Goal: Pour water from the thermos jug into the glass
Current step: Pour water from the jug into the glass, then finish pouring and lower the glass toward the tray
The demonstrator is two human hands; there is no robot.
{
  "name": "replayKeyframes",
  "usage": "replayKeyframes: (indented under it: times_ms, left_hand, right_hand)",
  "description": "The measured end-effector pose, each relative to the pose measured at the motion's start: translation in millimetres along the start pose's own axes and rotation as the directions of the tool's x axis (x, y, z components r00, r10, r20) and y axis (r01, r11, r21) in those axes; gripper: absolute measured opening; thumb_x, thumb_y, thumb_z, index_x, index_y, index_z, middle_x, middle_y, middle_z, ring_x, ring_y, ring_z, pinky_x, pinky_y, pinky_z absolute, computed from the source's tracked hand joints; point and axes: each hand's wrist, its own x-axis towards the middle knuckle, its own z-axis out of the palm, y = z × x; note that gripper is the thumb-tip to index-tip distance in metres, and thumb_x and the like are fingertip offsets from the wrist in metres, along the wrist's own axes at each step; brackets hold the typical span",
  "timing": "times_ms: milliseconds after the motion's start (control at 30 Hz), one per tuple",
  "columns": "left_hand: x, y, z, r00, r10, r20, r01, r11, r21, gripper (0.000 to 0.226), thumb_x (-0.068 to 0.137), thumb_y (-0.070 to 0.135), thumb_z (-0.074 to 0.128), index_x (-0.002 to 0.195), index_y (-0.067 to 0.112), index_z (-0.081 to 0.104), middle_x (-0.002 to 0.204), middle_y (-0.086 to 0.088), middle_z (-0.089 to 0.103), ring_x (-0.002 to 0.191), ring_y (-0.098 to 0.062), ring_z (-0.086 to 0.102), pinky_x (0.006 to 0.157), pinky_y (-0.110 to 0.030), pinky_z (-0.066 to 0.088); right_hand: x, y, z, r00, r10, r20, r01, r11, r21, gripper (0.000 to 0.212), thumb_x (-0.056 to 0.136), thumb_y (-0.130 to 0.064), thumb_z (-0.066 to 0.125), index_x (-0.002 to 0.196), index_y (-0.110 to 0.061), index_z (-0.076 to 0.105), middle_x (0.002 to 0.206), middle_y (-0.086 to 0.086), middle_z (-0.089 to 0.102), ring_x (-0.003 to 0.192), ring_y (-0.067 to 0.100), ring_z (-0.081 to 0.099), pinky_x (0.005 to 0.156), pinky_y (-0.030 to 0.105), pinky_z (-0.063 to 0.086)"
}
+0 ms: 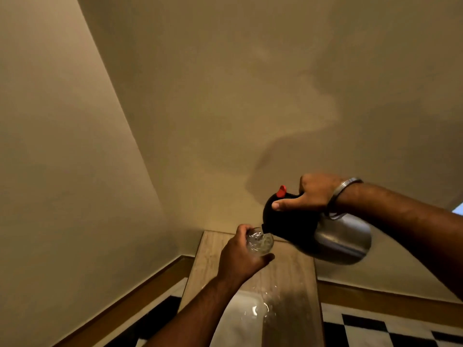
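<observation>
My right hand point(313, 192) grips the handle of the thermos jug point(335, 236), a steel body with a black top and a red lever. The jug is tilted far over to the left, spout down. Its spout touches the rim of a clear glass point(260, 242), which my left hand point(240, 259) holds from the left side, lifted above the table. Water churns inside the glass. A metal bangle sits on my right wrist.
A narrow wooden table point(295, 271) stands in a corner between two beige walls. On it lie a white tray or cloth point(238, 319) and another clear glass object point(265, 306). A black-and-white checkered floor point(375, 329) shows on both sides.
</observation>
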Motion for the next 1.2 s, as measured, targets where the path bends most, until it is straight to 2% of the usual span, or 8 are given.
replayKeyframes:
  times_ms: [300, 433, 567, 700, 900, 967, 1133, 1200]
  left_hand:
    - [-30, -29, 18, 0.998, -0.06, -0.021, 0.063, 0.976, 0.21, 0.079, 0.054, 0.057, 0.086, 0.121, 0.028, 0.053, 0.119, 0.007, 0.057, 0.103, -0.015, 0.057, 0.082, -0.036, 0.056]
    - [-35, -50, 17, 0.996, -0.074, 0.041, 0.06, 0.957, 0.283, 0.082, 0.056, 0.058, 0.086, 0.124, 0.027, 0.051, 0.122, 0.005, 0.055, 0.104, -0.017, 0.057, 0.083, -0.036, 0.056]
    - [-39, -82, 14, 0.984, -0.127, 0.124, 0.083, 0.947, 0.311, 0.078, 0.057, 0.054, 0.085, 0.121, 0.027, 0.049, 0.119, 0.006, 0.055, 0.098, -0.018, 0.062, 0.078, -0.033, 0.055]
    - [-41, -129, 17, 0.969, -0.165, 0.182, 0.103, 0.945, 0.311, 0.075, 0.059, 0.044, 0.088, 0.119, 0.023, 0.05, 0.118, 0.002, 0.055, 0.095, -0.021, 0.063, 0.075, -0.029, 0.049]
    - [-50, -208, 42, 0.936, -0.235, 0.263, 0.15, 0.94, 0.307, 0.075, 0.064, 0.03, 0.089, 0.123, 0.015, 0.047, 0.125, -0.005, 0.051, 0.102, -0.028, 0.062, 0.083, -0.034, 0.05]
    - [-53, -236, 54, 0.924, -0.269, 0.271, 0.182, 0.934, 0.308, 0.075, 0.064, 0.029, 0.089, 0.124, 0.014, 0.046, 0.125, -0.006, 0.049, 0.102, -0.029, 0.061, 0.083, -0.035, 0.051]
    - [-48, -297, 90, 0.913, -0.325, 0.247, 0.244, 0.92, 0.308, 0.076, 0.065, 0.032, 0.091, 0.124, 0.017, 0.045, 0.124, -0.005, 0.049, 0.1, -0.025, 0.06, 0.081, -0.029, 0.046]
    - [-48, -312, 102, 0.915, -0.334, 0.226, 0.261, 0.918, 0.3, 0.075, 0.066, 0.034, 0.091, 0.123, 0.018, 0.044, 0.123, -0.004, 0.049, 0.098, -0.023, 0.06, 0.081, -0.03, 0.047]
  right_hand:
    - [-25, 43, 89, 0.98, 0.172, 0.102, -0.2, 0.843, 0.5, 0.08, 0.04, -0.094, 0.049, 0.055, -0.016, 0.059, 0.034, -0.007, 0.053, 0.038, 0.01, 0.052, 0.046, 0.024, 0.04]
    - [-43, 42, 139, 0.948, 0.285, 0.139, -0.298, 0.647, 0.702, 0.081, 0.045, -0.087, 0.054, 0.061, -0.008, 0.068, 0.044, 0.0, 0.065, 0.043, 0.014, 0.061, 0.051, 0.028, 0.047]
    - [-55, 23, 188, 0.89, 0.434, 0.143, -0.363, 0.48, 0.799, 0.068, 0.051, -0.084, 0.049, 0.044, -0.016, 0.051, 0.037, -0.002, 0.051, 0.038, 0.017, 0.046, 0.052, 0.03, 0.039]
    - [-56, 9, 251, 0.83, 0.512, 0.22, -0.389, 0.25, 0.887, 0.076, 0.057, -0.09, 0.043, 0.056, -0.015, 0.055, 0.05, 0.004, 0.05, 0.046, 0.021, 0.045, 0.056, 0.033, 0.038]
    - [-45, 3, 358, 0.67, 0.657, 0.346, -0.431, -0.036, 0.902, 0.077, 0.072, -0.087, 0.032, 0.052, -0.017, 0.06, 0.056, 0.007, 0.066, 0.061, 0.027, 0.058, 0.067, 0.039, 0.047]
    - [-38, 9, 398, 0.627, 0.671, 0.396, -0.434, -0.122, 0.893, 0.069, 0.087, -0.072, 0.032, 0.062, -0.017, 0.065, 0.053, 0.003, 0.067, 0.066, 0.025, 0.062, 0.08, 0.042, 0.049]
    - [-24, 40, 477, 0.672, 0.566, 0.477, -0.424, -0.234, 0.875, 0.057, 0.098, -0.053, 0.027, 0.112, -0.005, 0.055, 0.045, -0.006, 0.066, 0.041, 0.0, 0.057, 0.048, 0.018, 0.047]
    - [-24, 43, 496, 0.669, 0.613, 0.421, -0.401, -0.179, 0.898, 0.068, 0.097, -0.057, 0.025, 0.125, -0.002, 0.053, 0.061, 0.0, 0.068, 0.053, 0.003, 0.06, 0.059, 0.023, 0.049]
